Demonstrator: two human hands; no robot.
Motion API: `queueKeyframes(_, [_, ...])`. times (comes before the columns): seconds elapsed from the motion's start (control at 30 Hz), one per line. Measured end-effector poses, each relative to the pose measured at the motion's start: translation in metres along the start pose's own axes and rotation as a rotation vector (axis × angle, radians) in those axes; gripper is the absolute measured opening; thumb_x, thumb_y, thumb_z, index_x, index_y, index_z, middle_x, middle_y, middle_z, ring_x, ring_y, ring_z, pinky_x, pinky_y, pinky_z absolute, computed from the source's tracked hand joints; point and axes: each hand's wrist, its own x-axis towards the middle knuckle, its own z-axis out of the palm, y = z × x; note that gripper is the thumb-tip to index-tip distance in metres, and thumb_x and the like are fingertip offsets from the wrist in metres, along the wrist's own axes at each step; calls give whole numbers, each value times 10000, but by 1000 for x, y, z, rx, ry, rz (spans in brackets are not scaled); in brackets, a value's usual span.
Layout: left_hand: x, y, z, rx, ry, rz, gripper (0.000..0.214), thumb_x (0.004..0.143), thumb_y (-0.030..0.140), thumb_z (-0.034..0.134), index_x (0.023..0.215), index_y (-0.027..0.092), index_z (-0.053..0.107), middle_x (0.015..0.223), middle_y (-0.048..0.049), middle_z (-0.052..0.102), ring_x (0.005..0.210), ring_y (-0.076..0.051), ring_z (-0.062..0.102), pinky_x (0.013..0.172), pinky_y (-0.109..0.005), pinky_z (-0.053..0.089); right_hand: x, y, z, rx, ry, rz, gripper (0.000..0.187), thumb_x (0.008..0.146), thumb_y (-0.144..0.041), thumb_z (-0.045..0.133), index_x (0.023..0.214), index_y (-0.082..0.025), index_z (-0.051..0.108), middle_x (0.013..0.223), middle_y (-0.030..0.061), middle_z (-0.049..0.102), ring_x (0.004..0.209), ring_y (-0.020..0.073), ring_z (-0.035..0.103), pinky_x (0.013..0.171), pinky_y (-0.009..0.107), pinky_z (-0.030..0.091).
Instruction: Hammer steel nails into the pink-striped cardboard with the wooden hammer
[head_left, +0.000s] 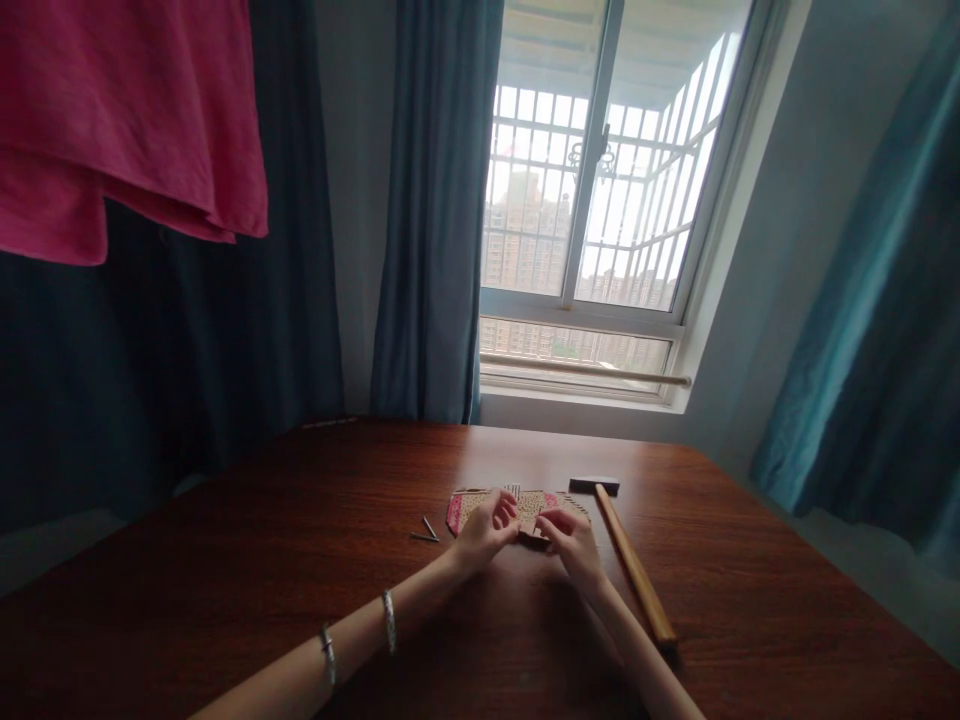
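Note:
A flat, speckled tan board (463,507) with pink patches lies on the table, partly covered by my hands. My left hand (489,524) rests at its near side, fingers loosely curled and apart, with nothing visible in them. On the right, my right hand (571,543) has thumb and fingers pinched together over the board; a thin dark nail seems to stand at the fingertips. Several small thin nails (513,491) show at the board's far edge. Two larger loose nails (428,532) lie left of the board.
A hammer (634,560) with a black head and long wooden handle lies right of my right hand, on the brown wooden table (300,560). Behind are a barred window (585,200) and blue curtains (435,220). Pink cloth (135,120) hangs at upper left.

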Motion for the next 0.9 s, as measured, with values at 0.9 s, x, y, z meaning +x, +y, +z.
queueKeyframes(0.9, [77,-37,-8,-287,103,-166,385,713,457,524,919,132,534,761,-65,599,698,-167,568,622,-258,420,75,40,17,-374,39,-192,218,742,-327,493,757,-191,663,694,16,682,640,154,605,639,256,455])
